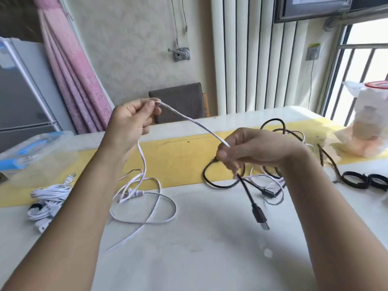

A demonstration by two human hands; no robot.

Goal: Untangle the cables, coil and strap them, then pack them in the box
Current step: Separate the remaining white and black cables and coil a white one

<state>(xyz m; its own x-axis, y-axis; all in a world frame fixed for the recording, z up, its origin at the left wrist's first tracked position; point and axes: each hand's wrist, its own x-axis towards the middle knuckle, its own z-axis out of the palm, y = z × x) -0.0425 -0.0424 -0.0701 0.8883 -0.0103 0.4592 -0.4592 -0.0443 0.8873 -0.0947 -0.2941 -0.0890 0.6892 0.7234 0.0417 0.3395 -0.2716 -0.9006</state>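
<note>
A flat white cable (189,119) stretches in the air between my two hands. My left hand (131,120) pinches one end of that stretch high up, and the cable drops from it into loose loops (147,208) on the table. My right hand (249,149) pinches the other end and also grips a black cable (247,194) whose USB plug (262,219) hangs below it. More black and white cable lies tangled (275,131) behind my right hand.
A coiled white cable bundle (45,201) lies at the left. A clear plastic box with a blue-clipped lid (31,152) stands at the far left. Black coiled straps (365,180) lie at the right edge. A plastic-wrapped container (369,122) stands at the back right, a chair (178,101) behind the table.
</note>
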